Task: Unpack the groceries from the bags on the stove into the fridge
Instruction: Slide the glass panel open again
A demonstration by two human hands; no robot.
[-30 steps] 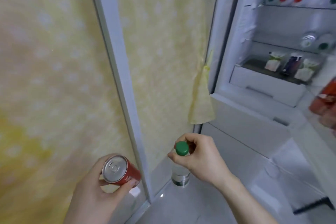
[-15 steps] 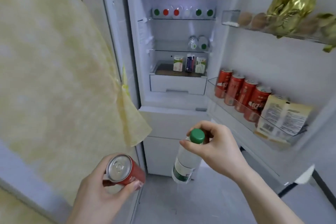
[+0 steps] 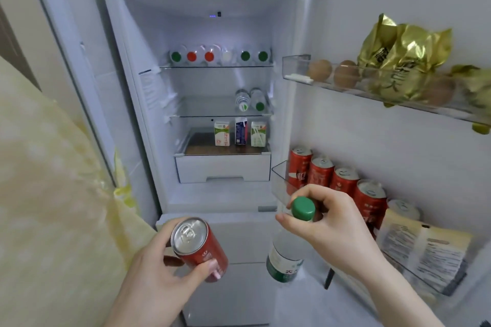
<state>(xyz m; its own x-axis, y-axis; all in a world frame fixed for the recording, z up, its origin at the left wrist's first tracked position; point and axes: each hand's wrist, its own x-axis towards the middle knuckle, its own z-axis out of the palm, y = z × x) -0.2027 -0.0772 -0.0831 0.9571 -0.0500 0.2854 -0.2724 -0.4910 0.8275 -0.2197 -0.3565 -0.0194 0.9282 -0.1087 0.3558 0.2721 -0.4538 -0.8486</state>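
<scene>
My left hand [image 3: 156, 276] grips a red soda can [image 3: 198, 247], held low in front of the open fridge [image 3: 148, 93]. My right hand [image 3: 337, 228] pinches a clear water bottle [image 3: 285, 257] by its green cap [image 3: 303, 208], so the bottle hangs down. Both are in front of the fridge's lower drawers. Just behind my right hand, the door's lower rack [image 3: 279, 180] holds a row of red cans [image 3: 321, 175].
Capped bottles [image 3: 218, 56] lie on the top shelf, two more bottles [image 3: 251, 99] on the middle one, three cartons [image 3: 239, 132] below. The door's upper rack [image 3: 297, 69] holds eggs and gold bags [image 3: 398, 61]. Paper packets [image 3: 422, 249] stand beside the cans. A yellow cloth [image 3: 53, 194] hangs at left.
My view has swung right and up from the yellow cloth to face the open fridge. Both hands still hold the can and the bottle and have come closer to the fridge.
</scene>
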